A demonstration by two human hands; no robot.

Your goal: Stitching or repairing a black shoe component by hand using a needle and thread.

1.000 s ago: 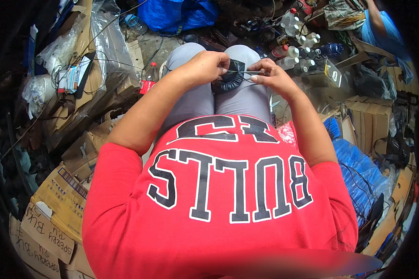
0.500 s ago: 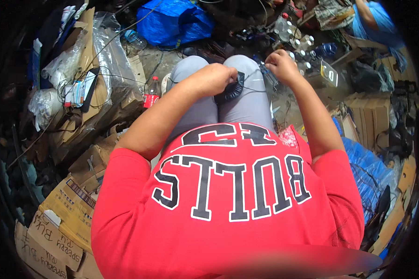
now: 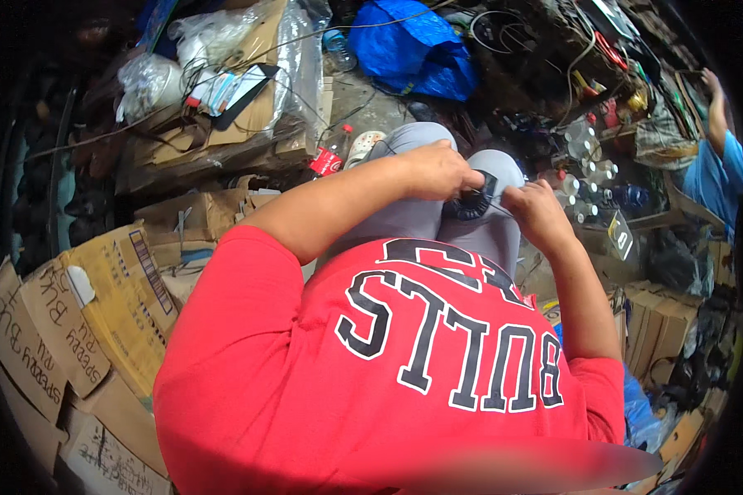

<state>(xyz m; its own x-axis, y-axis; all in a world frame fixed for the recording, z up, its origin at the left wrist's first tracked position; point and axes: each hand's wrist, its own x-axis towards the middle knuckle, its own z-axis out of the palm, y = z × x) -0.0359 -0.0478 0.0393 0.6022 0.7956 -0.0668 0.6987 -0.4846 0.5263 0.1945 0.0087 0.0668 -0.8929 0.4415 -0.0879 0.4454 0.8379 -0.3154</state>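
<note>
A black piece with a rounded, ridged edge (image 3: 470,205) rests on my thighs between the grey trouser legs. It looks like part of a shoe, though its kind is not certain. My left hand (image 3: 439,172) is closed at its upper left edge, thumb and fingers gripping it. Just to the right, my right hand (image 3: 540,211) is closed in a pinch above my right thigh. A thin dark thread (image 3: 504,208) seems to run from the black piece to these fingers. The fingertips of both hands are partly hidden.
Several small bottles (image 3: 584,177) stand beyond my right knee. Left of my legs are a red-labelled bottle (image 3: 330,155) and a pale clog (image 3: 365,147). A blue plastic bag (image 3: 413,49) lies ahead. Cardboard boxes (image 3: 124,305) crowd the left; another person's blue sleeve (image 3: 714,181) shows far right.
The view has turned, shifting the surroundings. My right hand has come down and inward, closer to my left hand and the black piece. My left hand stays at the piece.
</note>
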